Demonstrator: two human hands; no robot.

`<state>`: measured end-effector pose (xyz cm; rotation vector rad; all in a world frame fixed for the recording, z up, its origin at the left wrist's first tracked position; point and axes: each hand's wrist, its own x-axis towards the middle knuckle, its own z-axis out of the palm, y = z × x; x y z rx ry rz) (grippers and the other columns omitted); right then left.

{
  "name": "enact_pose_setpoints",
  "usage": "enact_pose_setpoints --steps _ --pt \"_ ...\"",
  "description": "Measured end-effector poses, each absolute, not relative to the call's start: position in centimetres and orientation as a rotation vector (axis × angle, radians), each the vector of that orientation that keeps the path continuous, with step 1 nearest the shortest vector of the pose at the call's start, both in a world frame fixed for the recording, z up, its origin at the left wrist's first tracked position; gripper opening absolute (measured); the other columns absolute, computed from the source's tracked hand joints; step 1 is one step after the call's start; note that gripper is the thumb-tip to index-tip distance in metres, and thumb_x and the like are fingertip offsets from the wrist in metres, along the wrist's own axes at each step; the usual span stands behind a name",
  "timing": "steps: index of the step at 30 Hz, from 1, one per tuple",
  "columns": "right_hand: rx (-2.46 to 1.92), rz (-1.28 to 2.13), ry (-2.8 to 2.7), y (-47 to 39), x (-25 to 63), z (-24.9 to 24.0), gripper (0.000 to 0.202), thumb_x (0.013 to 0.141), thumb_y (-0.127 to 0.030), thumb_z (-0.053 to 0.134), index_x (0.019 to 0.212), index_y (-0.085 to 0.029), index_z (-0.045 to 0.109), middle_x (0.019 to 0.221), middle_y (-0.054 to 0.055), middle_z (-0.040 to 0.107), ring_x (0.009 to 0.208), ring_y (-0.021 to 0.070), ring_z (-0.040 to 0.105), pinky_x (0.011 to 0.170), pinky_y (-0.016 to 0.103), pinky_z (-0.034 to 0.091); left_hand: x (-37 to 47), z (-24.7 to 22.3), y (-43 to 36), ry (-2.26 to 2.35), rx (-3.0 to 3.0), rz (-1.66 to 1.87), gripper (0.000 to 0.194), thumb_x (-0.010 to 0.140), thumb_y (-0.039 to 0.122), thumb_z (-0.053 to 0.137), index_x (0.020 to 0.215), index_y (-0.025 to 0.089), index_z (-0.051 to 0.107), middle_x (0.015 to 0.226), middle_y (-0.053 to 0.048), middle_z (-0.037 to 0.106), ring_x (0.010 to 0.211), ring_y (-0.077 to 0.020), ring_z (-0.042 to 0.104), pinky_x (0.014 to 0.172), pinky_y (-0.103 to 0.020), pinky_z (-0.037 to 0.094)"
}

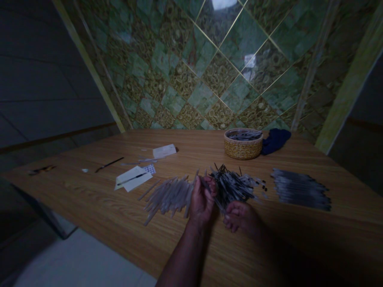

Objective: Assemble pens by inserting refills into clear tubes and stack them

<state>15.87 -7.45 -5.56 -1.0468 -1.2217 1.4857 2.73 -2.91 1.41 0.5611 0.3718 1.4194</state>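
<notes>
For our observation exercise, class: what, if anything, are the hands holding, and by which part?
A slim pen-like tube: the left hand holds its far part, the right hand its near end. Finer detail is too dim to tell.

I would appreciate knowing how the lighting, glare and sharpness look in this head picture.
In the head view, the light is dim, with glare patches on the tiled wall, whose side edges lean outward; the right hand lies partly in deep shadow toward the wrist; the left hand and piled pens look somewhat soft.
</notes>
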Motion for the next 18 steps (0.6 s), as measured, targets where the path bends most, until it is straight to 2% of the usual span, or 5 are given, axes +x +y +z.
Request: enact_pose_setpoints --steps 8,18 --pt "-1.063 1.469 -1.213 -7.55 15.7 -5.37 0.022 0.061 -0.034 0.065 0.07 -0.021 0.049 0.05 -0.005 0.059 0.042 0.01 0.051 0.042 0.022 0.038 2.8 1.25 -2.68 0.382 0.544 1.42 0.037 0.087 0.043 0.05 0.069 0.012 0.057 0.056 -0.001 0.056 0.045 -0.0075 0.051 0.04 -0.016 0.039" --pt "-1.053 1.455 -1.249 -7.39 15.87 -5.92 0.02 0.064 -0.034 0.065 0.07 -0.021 0.05 0.051 -0.005 0.059 0.044 0.0105 0.052 0.042 0.022 0.038 2.56 1.7 -2.97 0.398 0.56 1.401 0.035 0.088 0.037 0.047 0.065 0.013 0.056 0.053 -0.001 0.052 0.043 -0.0083 0.048 0.04 -0.017 0.037"
